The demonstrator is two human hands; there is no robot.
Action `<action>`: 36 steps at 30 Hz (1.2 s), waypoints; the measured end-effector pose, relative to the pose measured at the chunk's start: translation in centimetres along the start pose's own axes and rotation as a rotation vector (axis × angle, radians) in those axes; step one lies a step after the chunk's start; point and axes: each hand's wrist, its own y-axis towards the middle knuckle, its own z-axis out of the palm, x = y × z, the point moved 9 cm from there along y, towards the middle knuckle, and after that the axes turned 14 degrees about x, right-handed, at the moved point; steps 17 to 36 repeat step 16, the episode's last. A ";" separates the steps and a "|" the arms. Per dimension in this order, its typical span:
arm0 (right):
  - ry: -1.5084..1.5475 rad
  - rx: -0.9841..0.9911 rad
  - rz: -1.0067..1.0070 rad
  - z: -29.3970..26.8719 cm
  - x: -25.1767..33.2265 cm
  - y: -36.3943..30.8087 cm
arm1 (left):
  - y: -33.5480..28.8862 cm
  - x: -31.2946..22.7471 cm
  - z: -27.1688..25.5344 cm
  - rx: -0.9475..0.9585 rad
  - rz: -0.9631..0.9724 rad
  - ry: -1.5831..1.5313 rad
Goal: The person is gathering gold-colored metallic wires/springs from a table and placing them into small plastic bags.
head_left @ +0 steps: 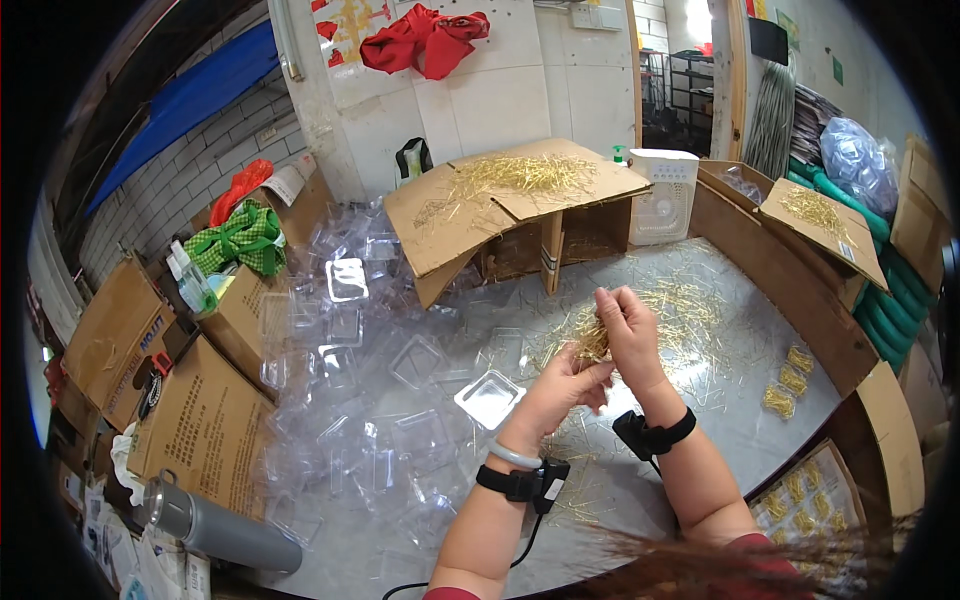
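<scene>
Over the grey table my two hands meet around a small bunch of thin golden pin-like pieces (592,342). My left hand (570,388) is closed, with the bunch between its thumb and fingers. My right hand (630,330) comes from above, thumb and fingers bent at the upper end of the same bunch. Just beyond them lies a loose scatter of golden pieces (690,315). A clear square plastic tray (490,399) rests left of my left hand. Several small golden bundles (792,382) sit in a row on the right. The pieces' exact kind is too small to tell.
Clear plastic trays (400,440) pile up across the left. A cardboard stand (530,190) carrying more golden pieces is at the back, beside a white fan (663,195). Cardboard walls (800,300) edge the right. A grey bottle (230,530) lies front left; a box of bundles (810,500) is front right.
</scene>
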 end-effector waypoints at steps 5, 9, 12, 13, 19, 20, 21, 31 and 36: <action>-0.212 0.006 -0.104 0.0 2.3 -0.2 | -0.5 -0.8 -1.9 -0.074 0.012 0.039; -0.280 -0.063 -0.131 -0.8 2.7 -0.2 | -0.1 -0.2 -1.9 0.012 0.022 -0.022; -0.223 -0.067 -0.066 -1.5 1.5 0.1 | -0.2 -0.5 -1.0 0.119 0.053 -0.230; -0.208 -0.057 -0.042 -1.8 1.2 0.2 | -0.3 -0.4 -1.3 0.159 0.065 -0.340; -0.292 -0.038 -0.052 -2.3 1.4 0.4 | -0.5 -0.9 -2.1 0.147 0.097 -0.539; -0.292 -0.038 -0.052 -2.3 1.4 0.4 | -0.5 -0.9 -2.1 0.147 0.097 -0.539; -0.292 -0.038 -0.052 -2.3 1.4 0.4 | -0.5 -0.9 -2.1 0.147 0.097 -0.539; -0.292 -0.038 -0.052 -2.3 1.4 0.4 | -0.5 -0.9 -2.1 0.147 0.097 -0.539; -0.292 -0.038 -0.052 -2.3 1.4 0.4 | -0.5 -0.9 -2.1 0.147 0.097 -0.539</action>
